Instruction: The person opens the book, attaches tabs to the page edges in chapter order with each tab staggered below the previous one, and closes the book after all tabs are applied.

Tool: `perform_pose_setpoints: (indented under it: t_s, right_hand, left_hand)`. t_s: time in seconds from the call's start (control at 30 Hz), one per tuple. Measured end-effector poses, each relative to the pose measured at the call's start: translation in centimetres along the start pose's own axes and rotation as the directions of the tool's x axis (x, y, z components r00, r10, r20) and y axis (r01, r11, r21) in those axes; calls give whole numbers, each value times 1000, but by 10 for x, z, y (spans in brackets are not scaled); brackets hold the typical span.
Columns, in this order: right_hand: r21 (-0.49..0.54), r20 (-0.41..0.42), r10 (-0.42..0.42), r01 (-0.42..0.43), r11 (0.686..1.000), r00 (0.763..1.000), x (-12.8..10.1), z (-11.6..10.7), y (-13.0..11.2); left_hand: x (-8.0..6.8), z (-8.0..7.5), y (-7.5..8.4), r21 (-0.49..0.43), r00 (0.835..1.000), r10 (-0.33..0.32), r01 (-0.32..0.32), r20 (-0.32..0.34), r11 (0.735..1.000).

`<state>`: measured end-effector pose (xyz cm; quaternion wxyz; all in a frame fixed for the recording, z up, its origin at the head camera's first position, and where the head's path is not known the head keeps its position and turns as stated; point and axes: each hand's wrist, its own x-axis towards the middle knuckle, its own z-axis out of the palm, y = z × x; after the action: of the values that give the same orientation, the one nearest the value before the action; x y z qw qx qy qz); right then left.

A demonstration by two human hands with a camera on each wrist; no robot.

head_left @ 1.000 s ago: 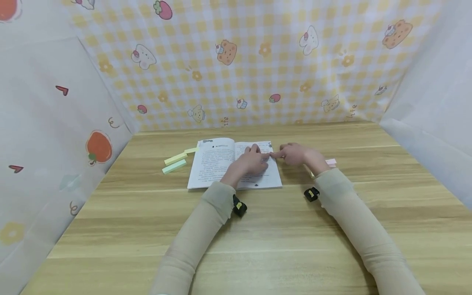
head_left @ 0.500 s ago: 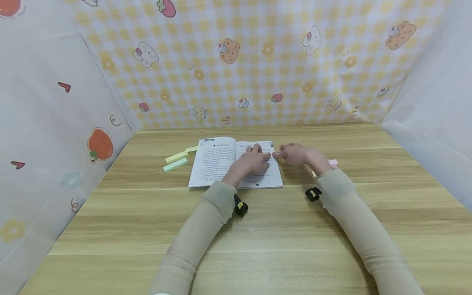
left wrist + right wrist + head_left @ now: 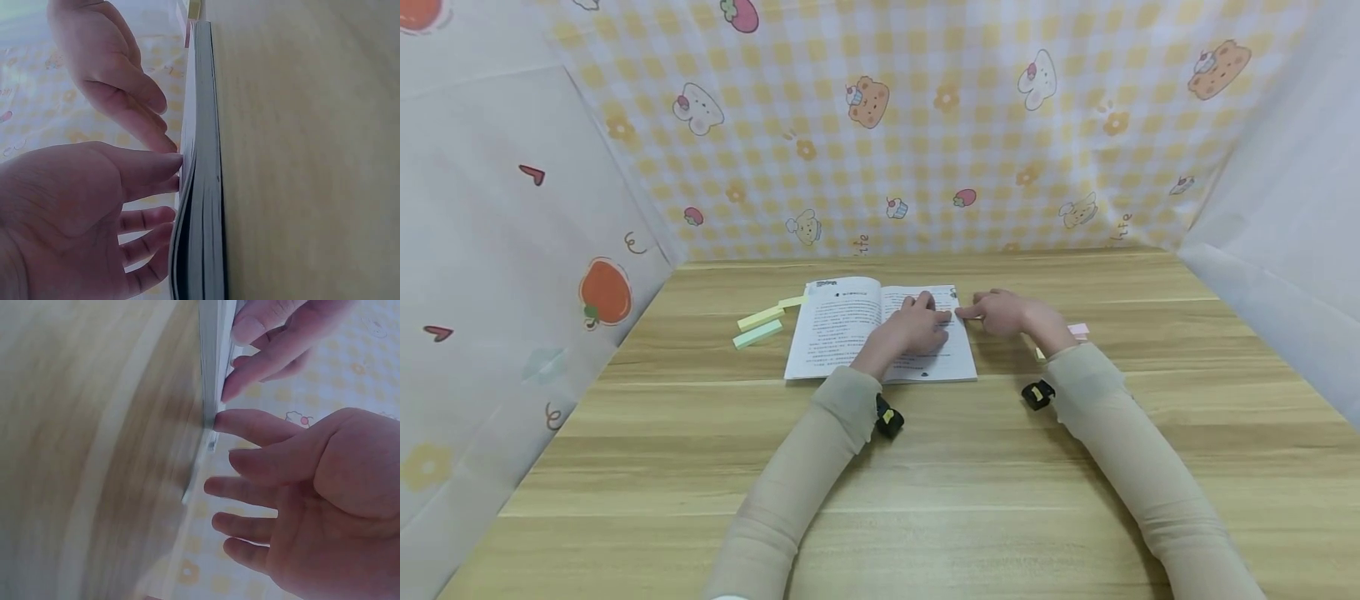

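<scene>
Two pale sticky-note pads, one yellow (image 3: 759, 317) and one green (image 3: 756, 333), lie on the light wooden table (image 3: 925, 467) just left of the open white paperback book with printed pages (image 3: 850, 329), with a smaller yellow slip (image 3: 792, 302) touching the book's upper left corner. A pink note pad (image 3: 1077, 330) peeks out behind the right wrist, mostly hidden by the beige sleeve (image 3: 1120, 450). The book lies flat near the table's far middle. The left hand (image 3: 913, 329) rests on its right-hand page with fingers straight and spread, pressing the paper and gripping nothing. The right hand (image 3: 1000, 312) sits just beside the book's right edge, fingers loosely extended, its forefinger tip touching the outer margin of the page near the left fingertips; it holds nothing that can be seen. Both forearms cross the near half of the table and hide part of the right-hand page. Yellow-checked sheeting printed with bears, rabbits and strawberries (image 3: 925, 125) stands behind the table, and plain white sheets with fruit and heart prints (image 3: 512, 275) close in the sides.
</scene>
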<state>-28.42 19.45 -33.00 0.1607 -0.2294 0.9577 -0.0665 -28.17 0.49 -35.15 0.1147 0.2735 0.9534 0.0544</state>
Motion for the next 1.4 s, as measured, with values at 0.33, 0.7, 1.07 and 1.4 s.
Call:
perform_pose_setpoints:
  t_s: [0.33,0.7,1.07,1.4]
  right_hand:
    - [-16,-31,-26,26,1000,999,2,1,-1]
    - [-18,-97,-108,107,994,989,2,1,2]
    - [66,-96,-101,107,992,990,3,0,2]
    - [116,-130,-142,158,981,981,4,-2,4]
  left_hand:
    - [-4,-4,-5,-61,999,37,-36,9,997]
    - [-6,-9,-9,-86,996,85,-85,1,993]
    - [-13,-13,-15,-153,990,141,-139,8,978]
    - [-13,-15,-16,-174,990,140,-141,-18,975]
